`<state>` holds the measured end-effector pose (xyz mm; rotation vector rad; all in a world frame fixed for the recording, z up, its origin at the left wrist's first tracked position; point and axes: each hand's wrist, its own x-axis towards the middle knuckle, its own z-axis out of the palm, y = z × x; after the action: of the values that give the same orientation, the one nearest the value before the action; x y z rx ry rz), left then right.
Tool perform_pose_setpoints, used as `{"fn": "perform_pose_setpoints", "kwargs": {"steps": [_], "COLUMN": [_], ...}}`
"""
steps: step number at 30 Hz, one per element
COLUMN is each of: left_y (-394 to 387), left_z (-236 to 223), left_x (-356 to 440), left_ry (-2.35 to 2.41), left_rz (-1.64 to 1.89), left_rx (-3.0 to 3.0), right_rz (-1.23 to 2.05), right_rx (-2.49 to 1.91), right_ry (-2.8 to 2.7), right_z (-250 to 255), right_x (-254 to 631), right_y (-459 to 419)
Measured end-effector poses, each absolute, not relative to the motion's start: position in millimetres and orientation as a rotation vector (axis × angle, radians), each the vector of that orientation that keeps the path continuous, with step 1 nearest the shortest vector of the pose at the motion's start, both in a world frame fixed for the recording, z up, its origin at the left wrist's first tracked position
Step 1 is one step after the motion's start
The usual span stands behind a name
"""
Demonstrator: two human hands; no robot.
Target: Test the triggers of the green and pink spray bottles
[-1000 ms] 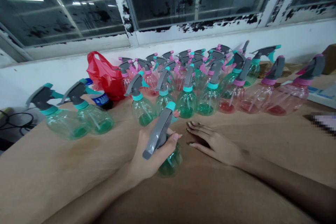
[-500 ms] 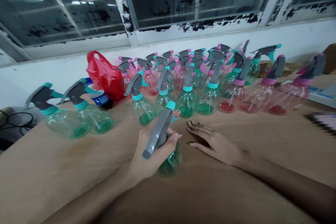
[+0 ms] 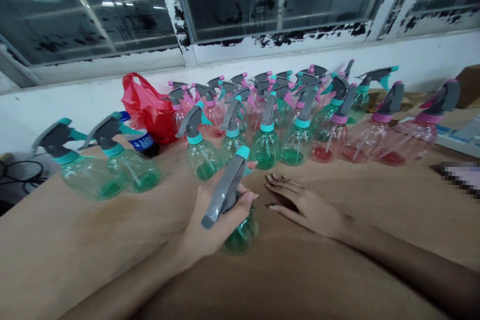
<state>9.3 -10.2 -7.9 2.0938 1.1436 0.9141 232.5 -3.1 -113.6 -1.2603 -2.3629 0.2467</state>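
Note:
My left hand (image 3: 213, 215) is wrapped round the neck of a green spray bottle (image 3: 242, 237) with a grey and teal trigger head. That bottle stands on the wooden table (image 3: 123, 250) in front of me, and my palm hides part of it. Just right of it my right hand (image 3: 305, 205) rests on the tabletop, palm down, fingers stretched out and holding nothing. Behind both hands is a row of green spray bottles (image 3: 265, 147) and pink spray bottles (image 3: 324, 142), with several more crowded behind them.
Two green spray bottles (image 3: 137, 167) stand at the left. Near them are a dark bottle with a blue label (image 3: 142, 142) and a red plastic bag (image 3: 150, 115). A cardboard box (image 3: 468, 85) and a blurred flat object (image 3: 461, 177) lie at the right. Windows (image 3: 277, 0) rise behind.
The view has shifted very slightly. My left hand keeps its hold on the spray bottle, and my right hand stays flat on the table.

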Motion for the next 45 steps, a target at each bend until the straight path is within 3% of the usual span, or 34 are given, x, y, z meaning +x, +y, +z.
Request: {"fn": "perform_pose_setpoints", "kwargs": {"steps": [18,24,45], "left_y": [-8.9,-9.3,-9.7], "left_z": [-2.0,-6.7,-9.3], "left_x": [8.2,7.7,8.6], "left_ry": [0.966,1.146,1.124], "left_rz": [0.907,0.873,0.888], "left_rx": [1.966,2.02,2.048], "right_rz": [0.257,0.264,0.263], "right_rx": [-1.226,-1.233,-1.207], "right_ry": [-2.342,-2.316,-2.33], "right_z": [-115.6,-113.5,-115.7], "right_x": [232.9,232.0,232.9], "right_y": [-2.3,-3.7,-2.6]}}
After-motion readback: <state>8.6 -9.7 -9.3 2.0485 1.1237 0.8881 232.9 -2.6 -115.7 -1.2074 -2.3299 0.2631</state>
